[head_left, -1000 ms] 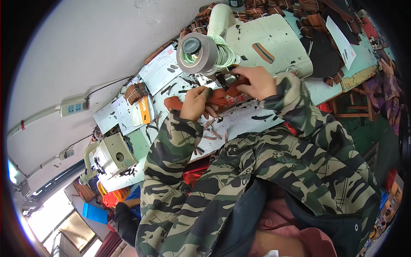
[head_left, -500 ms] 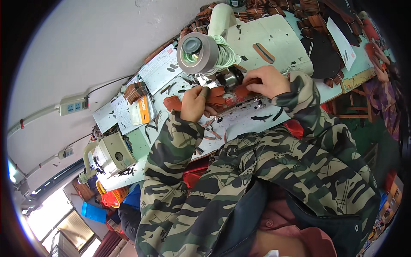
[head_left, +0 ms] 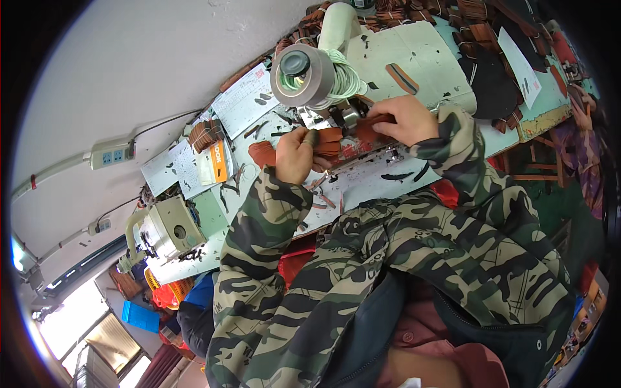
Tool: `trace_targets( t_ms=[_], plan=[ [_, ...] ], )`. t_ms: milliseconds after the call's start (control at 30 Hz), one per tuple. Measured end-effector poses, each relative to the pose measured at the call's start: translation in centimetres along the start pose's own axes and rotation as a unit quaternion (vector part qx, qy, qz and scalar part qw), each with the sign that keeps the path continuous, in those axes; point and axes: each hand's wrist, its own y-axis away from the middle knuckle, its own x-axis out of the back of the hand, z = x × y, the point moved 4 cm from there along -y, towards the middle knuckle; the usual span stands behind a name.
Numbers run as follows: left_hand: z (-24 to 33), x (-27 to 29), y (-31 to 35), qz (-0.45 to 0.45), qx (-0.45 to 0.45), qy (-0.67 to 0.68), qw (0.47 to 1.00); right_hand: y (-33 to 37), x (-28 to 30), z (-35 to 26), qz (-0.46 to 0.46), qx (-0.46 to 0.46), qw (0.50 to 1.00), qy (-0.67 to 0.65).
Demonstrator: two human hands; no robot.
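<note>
My left hand (head_left: 296, 155) is closed on a sheaf of reddish-brown leather pieces (head_left: 328, 142), whose ends fan out on both sides of the fist. Pinched in my right hand (head_left: 406, 121) is a single reddish-brown leather piece (head_left: 369, 129), just in front of the metal working parts (head_left: 349, 115) of an off-white bench machine (head_left: 446, 71). A gap separates this piece from the sheaf. The machine's round grey housing (head_left: 299, 75), hung with a coil of pale green cord (head_left: 344, 77), rises above both hands and partly hides the working parts.
Dark offcuts (head_left: 396, 176) litter the pale table. To the left are a tied leather bundle (head_left: 205, 135), papers (head_left: 242, 90) and a second machine (head_left: 171, 226). More bundles (head_left: 475, 32) line the back. Another person's hand (head_left: 582, 113) is at the far right.
My right hand's leather piece has come away from the sheaf, opening a gap between them. My left hand keeps its hold, nearly in place. The whole view has shifted slightly.
</note>
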Motion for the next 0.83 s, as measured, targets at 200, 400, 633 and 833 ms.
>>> trace_targets(
  t_ms=[200,400,633,833],
  plan=[
    [0.3,-2.1,-0.8,-0.124,0.04,0.037,0.991,-0.8,-2.5,-1.2,0.066,0.043,0.994,0.072],
    [-0.3,0.2,0.0,-0.001,-0.004,-0.009,1.0,0.0,-0.4,0.3,0.014,0.012,1.0,0.008],
    [0.2,-1.8,-0.2,-0.082,0.016,0.006,0.997,-0.8,-2.4,-0.7,0.033,0.105,0.992,0.057],
    [-0.9,0.0,0.3,-0.131,0.032,0.008,0.991,0.0,-0.4,-0.1,0.017,-0.039,0.998,0.036]
  ],
)
